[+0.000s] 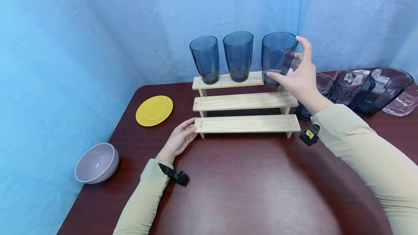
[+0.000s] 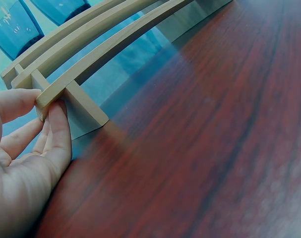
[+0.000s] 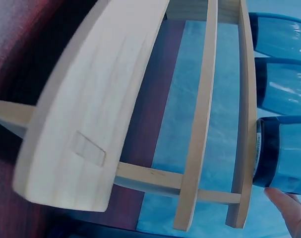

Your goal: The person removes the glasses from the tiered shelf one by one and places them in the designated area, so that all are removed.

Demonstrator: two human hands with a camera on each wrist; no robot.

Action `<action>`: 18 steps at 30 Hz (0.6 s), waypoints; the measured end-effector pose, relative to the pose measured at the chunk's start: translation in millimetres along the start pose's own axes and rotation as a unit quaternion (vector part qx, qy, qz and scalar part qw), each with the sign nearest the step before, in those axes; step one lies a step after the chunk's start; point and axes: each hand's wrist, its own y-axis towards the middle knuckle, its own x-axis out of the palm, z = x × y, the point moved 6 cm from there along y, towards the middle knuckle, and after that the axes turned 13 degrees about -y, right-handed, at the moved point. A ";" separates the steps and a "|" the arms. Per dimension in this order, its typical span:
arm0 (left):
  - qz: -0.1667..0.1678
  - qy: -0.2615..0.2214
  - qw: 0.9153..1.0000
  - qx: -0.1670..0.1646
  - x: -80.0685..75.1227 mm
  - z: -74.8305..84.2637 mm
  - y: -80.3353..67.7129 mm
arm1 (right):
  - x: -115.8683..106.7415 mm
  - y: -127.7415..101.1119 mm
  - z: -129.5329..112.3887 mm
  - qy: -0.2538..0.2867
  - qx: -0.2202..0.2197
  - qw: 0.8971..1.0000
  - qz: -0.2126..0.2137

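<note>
A three-step wooden rack [image 1: 247, 124] stands on the table. My left hand [image 1: 181, 136] pinches the left end of its lowest step, thumb above and fingers below in the left wrist view. On the top step, two blue-tinted glasses [image 1: 205, 61] [image 1: 238, 57] stand upright at the left and middle. At that step's right end, my right hand [image 1: 302, 73] holds a third blue glass [image 1: 277, 55] upright, thumb low and a finger up by the rim. Its base [image 3: 267, 151] is at the top step's edge in the right wrist view; I cannot tell whether it bears its full weight there.
More dark-tinted glasses [image 1: 382, 86] stand right of the rack, partly behind my right forearm, beside a clear glass piece [image 1: 403, 102]. A yellow plate [image 1: 154, 110] and a pale purple bowl [image 1: 97, 163] sit at the left. Blue cloth [image 1: 183, 6] hangs behind the table.
</note>
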 end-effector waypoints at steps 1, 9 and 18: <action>0.000 0.000 1.000 -0.001 0.0 -0.4 -0.2 | -0.6 -1.7 0.1 -0.002 -0.002 1.000 0.002; -0.002 0.000 1.000 0.002 0.6 0.0 -0.7 | -11.2 -14.1 2.4 0.022 -0.012 0.999 0.028; 0.002 -0.004 1.000 -0.002 -1.5 -2.8 -0.8 | -23.9 -38.8 1.8 0.041 -0.067 0.997 0.025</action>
